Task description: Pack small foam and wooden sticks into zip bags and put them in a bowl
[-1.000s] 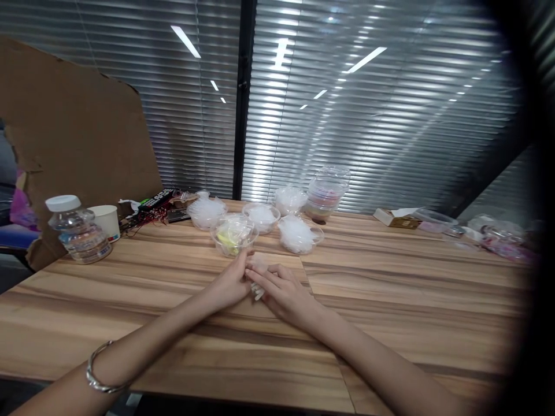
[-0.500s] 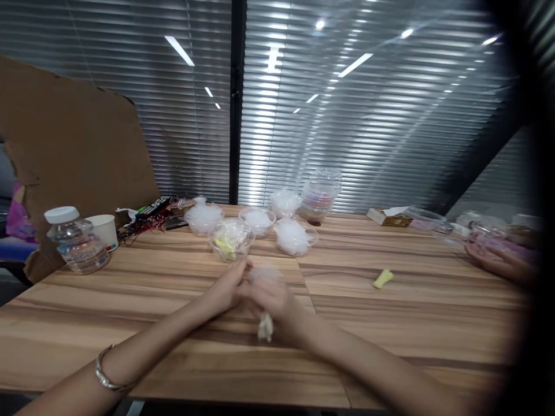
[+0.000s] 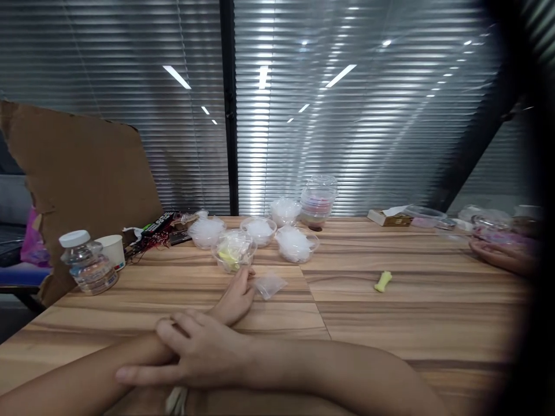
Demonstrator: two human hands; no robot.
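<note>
My left hand point(image 3: 236, 297) rests on the table with its fingers loosely bent and apart, partly hidden from view. Just right of its fingertips lies a small clear plastic bag point(image 3: 269, 285); whether they touch is hard to tell. Across my left forearm lies my right hand point(image 3: 206, 349), thumb and fingers spread, holding nothing. A whitish tassel-like piece point(image 3: 177, 400) shows under my right wrist. Beyond my left hand stands a clear bowl point(image 3: 234, 252) with crumpled clear plastic and something yellow in it. To the right, a yellow bone-shaped piece point(image 3: 383, 281) lies on the wood.
Several clear bowls of white, clear-looking plastic point(image 3: 297, 244) stand behind, near stacked tubs point(image 3: 318, 202). At left are a white-capped bottle point(image 3: 89, 263), a paper cup point(image 3: 113, 252), wiring and cardboard point(image 3: 87, 173). Another person's hand point(image 3: 505, 258) rests far right, beside a small box point(image 3: 389, 218).
My right hand has left the plastic bag and moved down-left onto my left forearm, covering the bracelet. The bag now lies uncovered on the table.
</note>
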